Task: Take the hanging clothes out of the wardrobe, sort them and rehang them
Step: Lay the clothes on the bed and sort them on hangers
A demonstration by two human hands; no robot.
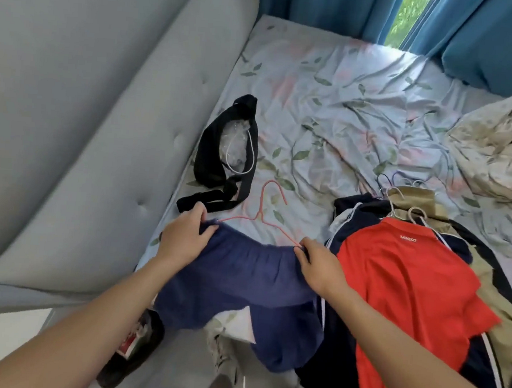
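Note:
Blue shorts (247,282) lie at the near edge of the bed on a pink wire hanger (261,212) whose hook points away from me. My left hand (182,238) grips the left end of the waistband at the hanger's arm. At the right end of the waistband my right hand (319,267) pinches the cloth and the hanger's other arm. To the right lies a pile of clothes on hangers, a red T-shirt (406,297) on top, dark navy garments (338,338) and a khaki garment (416,200) under it.
A black pouch with straps (220,160) lies on the floral bed sheet (333,92) beside the grey padded headboard (87,104). Crumpled cream bedding (502,158) is at the right. Blue curtains (475,33) hang behind the bed. Shoes (135,346) are on the floor below.

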